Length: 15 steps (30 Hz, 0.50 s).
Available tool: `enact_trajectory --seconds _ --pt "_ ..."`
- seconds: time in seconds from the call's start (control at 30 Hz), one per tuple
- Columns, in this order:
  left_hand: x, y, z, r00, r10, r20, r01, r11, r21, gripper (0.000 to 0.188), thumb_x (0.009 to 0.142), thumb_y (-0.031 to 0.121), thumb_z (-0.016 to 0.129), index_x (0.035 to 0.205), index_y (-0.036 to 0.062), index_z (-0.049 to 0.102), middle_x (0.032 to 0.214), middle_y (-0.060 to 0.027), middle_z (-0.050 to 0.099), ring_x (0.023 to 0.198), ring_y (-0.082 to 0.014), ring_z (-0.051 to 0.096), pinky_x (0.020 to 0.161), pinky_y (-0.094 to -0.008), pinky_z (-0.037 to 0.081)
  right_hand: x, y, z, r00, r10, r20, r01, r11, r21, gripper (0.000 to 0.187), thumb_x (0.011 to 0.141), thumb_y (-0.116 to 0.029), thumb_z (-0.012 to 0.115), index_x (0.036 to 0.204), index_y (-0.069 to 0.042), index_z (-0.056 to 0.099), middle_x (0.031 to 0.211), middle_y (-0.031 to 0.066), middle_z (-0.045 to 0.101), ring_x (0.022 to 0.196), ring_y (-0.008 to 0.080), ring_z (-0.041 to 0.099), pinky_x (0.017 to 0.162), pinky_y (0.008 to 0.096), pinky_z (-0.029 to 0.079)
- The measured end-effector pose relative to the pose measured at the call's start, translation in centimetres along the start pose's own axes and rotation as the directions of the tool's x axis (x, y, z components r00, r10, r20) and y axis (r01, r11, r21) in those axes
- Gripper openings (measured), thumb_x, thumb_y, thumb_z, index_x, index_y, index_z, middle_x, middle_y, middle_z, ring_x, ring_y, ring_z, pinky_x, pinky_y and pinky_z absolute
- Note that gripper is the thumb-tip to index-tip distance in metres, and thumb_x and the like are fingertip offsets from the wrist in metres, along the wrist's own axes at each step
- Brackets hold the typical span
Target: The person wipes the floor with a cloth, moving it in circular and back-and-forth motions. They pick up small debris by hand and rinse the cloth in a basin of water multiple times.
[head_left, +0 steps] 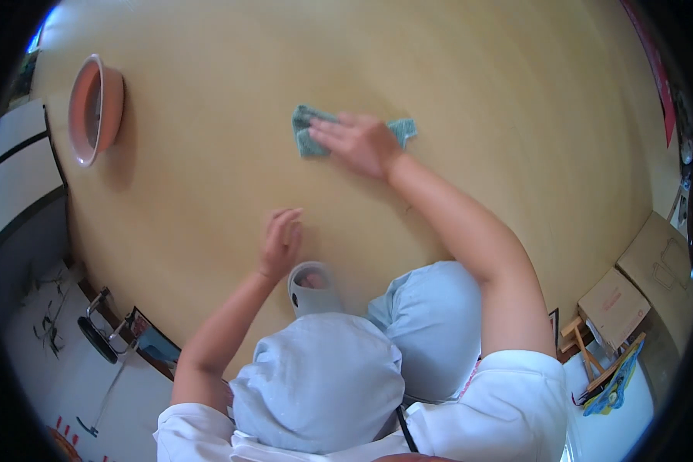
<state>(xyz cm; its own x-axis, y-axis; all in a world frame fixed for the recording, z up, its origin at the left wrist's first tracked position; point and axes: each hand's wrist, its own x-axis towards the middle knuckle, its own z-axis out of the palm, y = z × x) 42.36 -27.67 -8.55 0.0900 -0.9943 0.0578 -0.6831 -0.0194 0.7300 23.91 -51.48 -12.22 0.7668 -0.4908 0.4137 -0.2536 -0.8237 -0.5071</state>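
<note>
A green cloth (311, 137) lies on the tan floor (470, 85), spread out ahead of me. My right hand (362, 145) is on top of it, palm down, pressing it to the floor with the fingers reaching over its left part. The fingers are slightly blurred, and the hand hides the middle of the cloth. My left hand (282, 242) hovers beside my knee with nothing in it, its fingers loosely bent and a little apart. Just right of it shows a grey slipper (313, 286) on my foot.
A pink basin (118, 105) stands at the far left. White cabinets (23, 173) and a black round-based stand (98, 339) line the left side. Cardboard boxes (614, 307) and a small wooden frame (580, 346) are at the right. My bent knees (323, 377) fill the near middle.
</note>
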Motion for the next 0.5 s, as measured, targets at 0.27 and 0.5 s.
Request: enact_trajectory --seconds 0.27,0.5 --pt "-6.1 -1.8 -5.1 0.875 -0.388 -0.289 0.426 0.901 0.081 0.017 0.100 0.009 0.057 0.113 -0.0009 0.062 0.103 -0.0127 0.065 0.097 -0.0234 0.063 0.087 -0.0327 0.050 -11.9 9.0 -13.9 0.737 0.575 -0.356 -0.621 0.783 -0.023 0.046 0.088 -0.007 0.051 0.126 -0.023 0.071 0.119 0.0049 0.073 0.089 0.0196 0.070 0.077 0.0307 0.054" --pt "-10.6 -4.2 -3.5 0.781 -0.451 -0.431 0.510 0.860 0.024 0.022 0.099 0.011 0.056 0.117 -0.0009 0.062 0.108 -0.0122 0.064 0.102 -0.0250 0.061 0.092 -0.0352 0.048 -14.0 5.6 -7.9 0.659 0.666 -0.349 -0.749 0.626 -0.218 0.044 0.088 -0.015 0.053 0.125 -0.030 0.071 0.114 0.0071 0.073 0.095 0.0292 0.067 0.083 0.0401 0.054"
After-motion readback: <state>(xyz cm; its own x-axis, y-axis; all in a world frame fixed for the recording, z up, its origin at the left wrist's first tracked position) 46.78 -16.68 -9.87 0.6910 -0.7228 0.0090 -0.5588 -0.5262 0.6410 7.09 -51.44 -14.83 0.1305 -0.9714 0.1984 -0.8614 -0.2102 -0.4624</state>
